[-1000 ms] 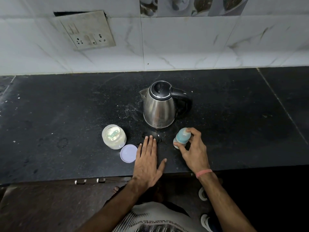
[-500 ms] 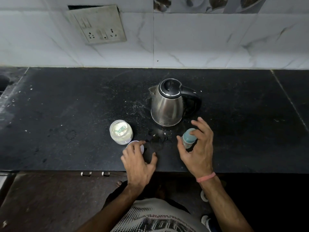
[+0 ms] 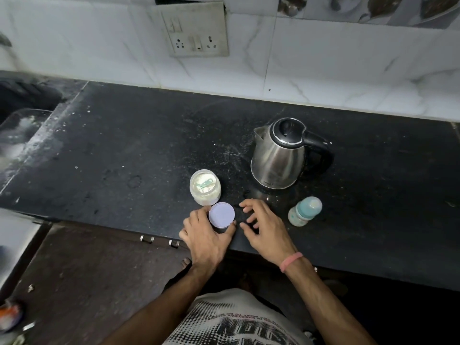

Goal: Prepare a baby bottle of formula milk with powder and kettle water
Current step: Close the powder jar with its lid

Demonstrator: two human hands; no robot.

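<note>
I see my left hand (image 3: 205,239) pinching the lilac lid (image 3: 221,215) off the bench (image 3: 124,155); my right hand (image 3: 261,226) hovers empty, fingers spread; the bottle (image 3: 305,211) stands capped nearby; next, I judge, lid goes onto the open powder jar (image 3: 205,186).

The right hand (image 3: 263,230) has let go of the baby bottle (image 3: 304,211), which now stands free on the desk (image 3: 124,150) just beyond that hand's outer side. That hand has moved inward, fingers curled and empty, close beside the left hand (image 3: 206,235). The left hand, flat on the desk a second ago, now grips the lilac lid (image 3: 221,215) between thumb and fingers.
</note>
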